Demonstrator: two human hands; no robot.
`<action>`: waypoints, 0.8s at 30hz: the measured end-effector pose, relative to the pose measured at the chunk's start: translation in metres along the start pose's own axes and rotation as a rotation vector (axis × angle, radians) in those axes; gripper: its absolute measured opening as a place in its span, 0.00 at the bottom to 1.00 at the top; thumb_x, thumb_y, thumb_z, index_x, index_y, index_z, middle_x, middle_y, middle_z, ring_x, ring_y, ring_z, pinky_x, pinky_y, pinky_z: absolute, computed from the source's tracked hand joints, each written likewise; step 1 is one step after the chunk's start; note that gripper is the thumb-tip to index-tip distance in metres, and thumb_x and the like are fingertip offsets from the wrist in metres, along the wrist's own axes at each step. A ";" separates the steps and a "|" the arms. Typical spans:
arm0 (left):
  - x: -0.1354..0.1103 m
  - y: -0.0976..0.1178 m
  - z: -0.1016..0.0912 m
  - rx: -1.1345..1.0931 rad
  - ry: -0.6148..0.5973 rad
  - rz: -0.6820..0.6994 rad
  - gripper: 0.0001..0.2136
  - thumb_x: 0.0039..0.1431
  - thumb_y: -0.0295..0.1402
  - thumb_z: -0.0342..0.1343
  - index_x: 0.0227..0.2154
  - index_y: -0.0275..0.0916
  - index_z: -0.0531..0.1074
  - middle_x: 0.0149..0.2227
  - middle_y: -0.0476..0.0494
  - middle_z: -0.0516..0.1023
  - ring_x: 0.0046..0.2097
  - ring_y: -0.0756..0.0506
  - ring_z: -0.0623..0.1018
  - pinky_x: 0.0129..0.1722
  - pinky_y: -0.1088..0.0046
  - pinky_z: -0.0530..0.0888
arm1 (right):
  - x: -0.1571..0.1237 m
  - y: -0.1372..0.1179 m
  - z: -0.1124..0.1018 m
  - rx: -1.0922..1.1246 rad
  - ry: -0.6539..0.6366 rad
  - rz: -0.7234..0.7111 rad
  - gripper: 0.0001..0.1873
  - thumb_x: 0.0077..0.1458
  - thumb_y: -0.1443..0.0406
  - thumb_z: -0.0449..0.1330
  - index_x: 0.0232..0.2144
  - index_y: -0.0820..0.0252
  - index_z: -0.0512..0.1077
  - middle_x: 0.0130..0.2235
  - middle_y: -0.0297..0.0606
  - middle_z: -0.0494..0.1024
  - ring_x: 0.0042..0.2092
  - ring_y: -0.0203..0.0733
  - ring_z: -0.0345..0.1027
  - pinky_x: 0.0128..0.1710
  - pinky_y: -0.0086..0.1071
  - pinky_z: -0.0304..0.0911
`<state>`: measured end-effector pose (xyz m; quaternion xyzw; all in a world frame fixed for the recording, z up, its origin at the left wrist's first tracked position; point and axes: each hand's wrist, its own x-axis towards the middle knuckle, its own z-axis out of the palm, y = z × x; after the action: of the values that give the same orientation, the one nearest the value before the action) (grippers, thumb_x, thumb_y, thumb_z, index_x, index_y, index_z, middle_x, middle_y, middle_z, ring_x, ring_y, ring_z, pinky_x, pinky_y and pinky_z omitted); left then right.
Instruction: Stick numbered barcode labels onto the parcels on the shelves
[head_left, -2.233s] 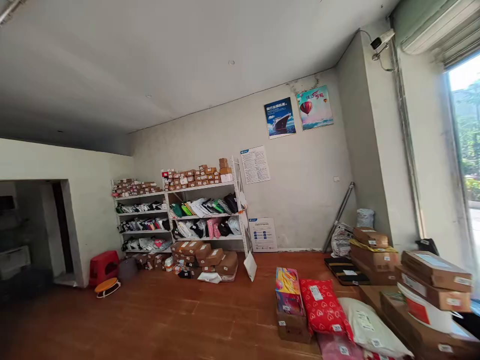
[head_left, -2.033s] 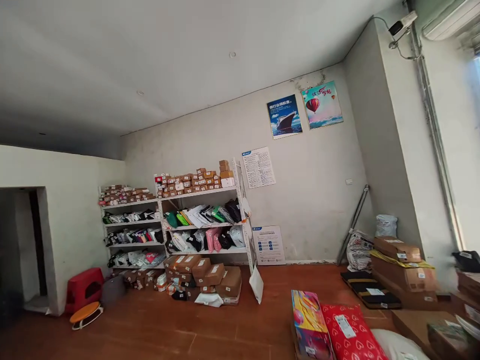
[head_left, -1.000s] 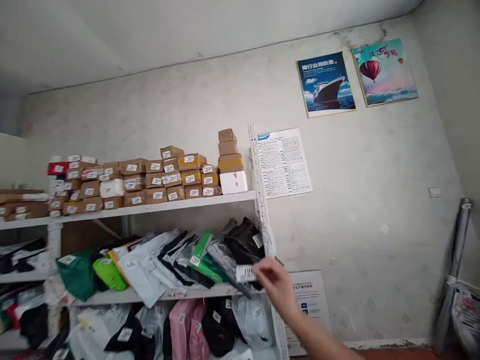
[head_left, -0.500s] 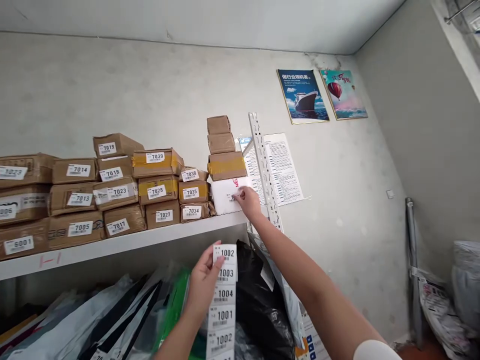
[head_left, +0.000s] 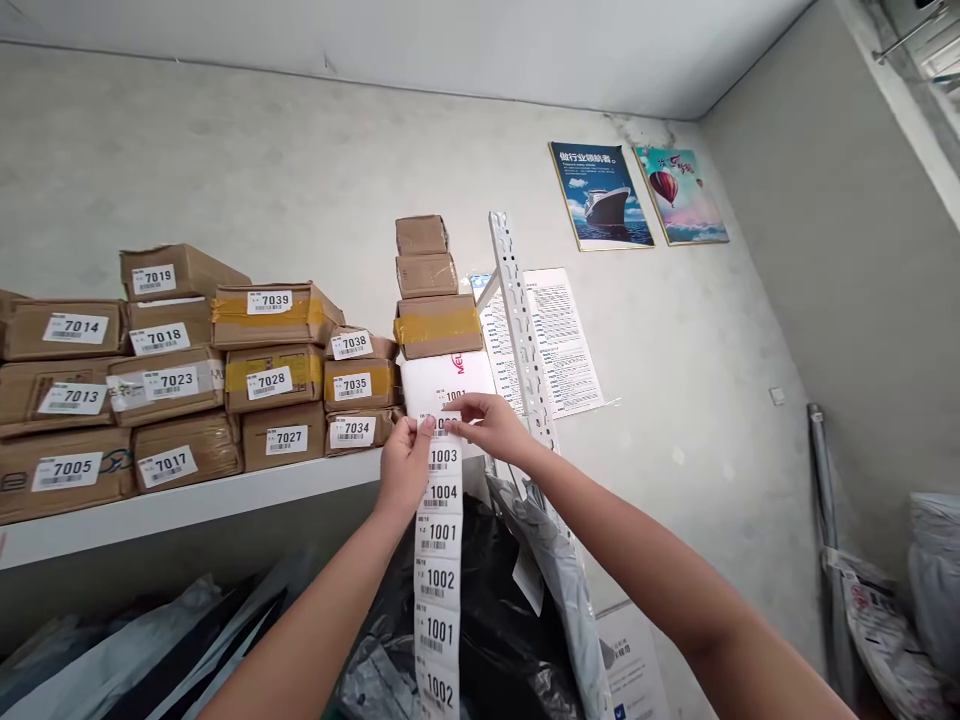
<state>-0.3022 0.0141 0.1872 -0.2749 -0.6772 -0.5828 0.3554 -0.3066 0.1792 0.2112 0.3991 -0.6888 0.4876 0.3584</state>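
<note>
A long strip of numbered barcode labels (head_left: 437,580) hangs in front of the shelf, pinched near its top left edge by my left hand (head_left: 403,468). My right hand (head_left: 491,430) has its thumb and fingertips closed at the right edge of the top label, partly covering its number. Just behind both hands, a white box (head_left: 420,378) with red lettering forms the base of a stack, and a label reading 1001 shows on its front. Stacked above it are a brown box with yellow tape (head_left: 439,330) and two smaller brown boxes (head_left: 426,275).
Several labelled brown boxes (head_left: 277,435) stand in stacks along the white shelf (head_left: 300,487). A perforated metal upright (head_left: 517,320) rises at the shelf's right end. Below hang a black plastic bag (head_left: 502,640) and grey bags (head_left: 555,560). Posters (head_left: 604,197) are on the wall.
My right hand has left the white box's front and come down to the top of the strip. My left hand has raised the strip towards the box. The view has shifted right.
</note>
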 end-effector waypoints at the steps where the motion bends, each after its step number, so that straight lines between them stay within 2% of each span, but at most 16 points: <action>1: 0.004 0.000 0.003 0.021 0.020 0.025 0.18 0.55 0.52 0.54 0.26 0.40 0.66 0.21 0.54 0.67 0.24 0.52 0.66 0.23 0.78 0.62 | 0.000 0.001 0.001 0.041 0.025 0.033 0.20 0.45 0.54 0.67 0.37 0.61 0.76 0.26 0.33 0.73 0.28 0.35 0.67 0.30 0.32 0.68; 3: 0.010 0.001 0.008 -0.032 0.020 0.037 0.17 0.54 0.51 0.56 0.28 0.40 0.67 0.22 0.55 0.68 0.24 0.51 0.67 0.24 0.77 0.63 | 0.004 0.003 0.001 0.094 0.074 0.054 0.18 0.45 0.55 0.66 0.36 0.61 0.76 0.24 0.31 0.71 0.26 0.34 0.65 0.27 0.31 0.67; 6: 0.022 0.006 0.010 -0.168 -0.077 0.012 0.18 0.48 0.49 0.62 0.34 0.40 0.71 0.27 0.52 0.75 0.28 0.50 0.72 0.30 0.74 0.69 | 0.013 0.002 -0.001 0.000 0.208 -0.053 0.10 0.50 0.58 0.64 0.32 0.58 0.76 0.30 0.36 0.76 0.33 0.38 0.69 0.30 0.32 0.68; 9: 0.035 0.011 0.007 -0.116 -0.039 -0.028 0.19 0.44 0.50 0.64 0.28 0.38 0.72 0.26 0.49 0.77 0.26 0.49 0.72 0.27 0.73 0.67 | 0.031 -0.004 -0.003 -0.103 0.298 -0.173 0.05 0.51 0.62 0.63 0.29 0.57 0.76 0.33 0.36 0.78 0.35 0.37 0.70 0.35 0.32 0.67; 11: 0.043 0.014 0.005 -0.082 -0.010 -0.052 0.20 0.42 0.51 0.65 0.28 0.39 0.73 0.26 0.48 0.78 0.25 0.48 0.72 0.25 0.73 0.66 | 0.052 -0.009 -0.005 -0.154 0.321 -0.222 0.04 0.52 0.63 0.63 0.29 0.57 0.77 0.31 0.36 0.78 0.33 0.37 0.69 0.36 0.33 0.67; 15: 0.047 0.020 0.003 -0.011 -0.133 -0.025 0.18 0.37 0.47 0.68 0.29 0.39 0.76 0.28 0.45 0.79 0.30 0.44 0.76 0.27 0.71 0.69 | 0.107 -0.011 -0.016 -0.388 0.403 -0.245 0.06 0.56 0.64 0.60 0.33 0.58 0.77 0.32 0.37 0.76 0.35 0.38 0.68 0.38 0.34 0.66; 18: 0.044 0.020 -0.001 0.009 -0.196 -0.011 0.16 0.42 0.48 0.66 0.26 0.40 0.76 0.29 0.45 0.78 0.34 0.42 0.76 0.31 0.70 0.71 | 0.137 -0.008 -0.023 -0.587 0.367 -0.216 0.08 0.56 0.68 0.59 0.39 0.59 0.76 0.37 0.40 0.73 0.38 0.40 0.68 0.40 0.36 0.65; 20: 0.044 0.019 -0.005 0.006 -0.193 0.035 0.16 0.46 0.48 0.63 0.24 0.39 0.76 0.34 0.44 0.77 0.38 0.43 0.75 0.36 0.70 0.71 | 0.142 -0.008 -0.024 -0.702 0.377 -0.200 0.17 0.53 0.69 0.62 0.46 0.58 0.72 0.44 0.44 0.71 0.39 0.42 0.68 0.38 0.37 0.66; 22: 0.045 0.019 -0.011 -0.011 -0.170 0.089 0.16 0.49 0.48 0.61 0.24 0.38 0.77 0.40 0.44 0.75 0.42 0.44 0.74 0.39 0.71 0.71 | 0.136 -0.011 -0.022 -0.743 0.448 -0.214 0.25 0.49 0.69 0.65 0.51 0.57 0.69 0.49 0.48 0.68 0.42 0.45 0.68 0.37 0.38 0.66; 23: 0.045 0.020 -0.014 -0.030 -0.163 0.093 0.16 0.51 0.48 0.60 0.26 0.38 0.77 0.41 0.44 0.75 0.42 0.45 0.74 0.39 0.72 0.70 | 0.129 -0.013 -0.020 -0.709 0.458 -0.229 0.23 0.49 0.68 0.66 0.49 0.58 0.70 0.49 0.48 0.68 0.43 0.45 0.68 0.38 0.38 0.66; 24: 0.046 0.020 -0.017 -0.059 -0.161 0.077 0.17 0.52 0.49 0.59 0.28 0.38 0.78 0.41 0.44 0.76 0.41 0.45 0.74 0.39 0.71 0.70 | 0.121 -0.014 -0.018 -0.630 0.413 -0.238 0.17 0.51 0.66 0.65 0.45 0.59 0.72 0.47 0.46 0.71 0.43 0.44 0.68 0.37 0.37 0.67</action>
<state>-0.3114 -0.0009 0.2376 -0.3572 -0.6749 -0.5643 0.3137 -0.3434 0.1688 0.3285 0.2404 -0.6670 0.2774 0.6484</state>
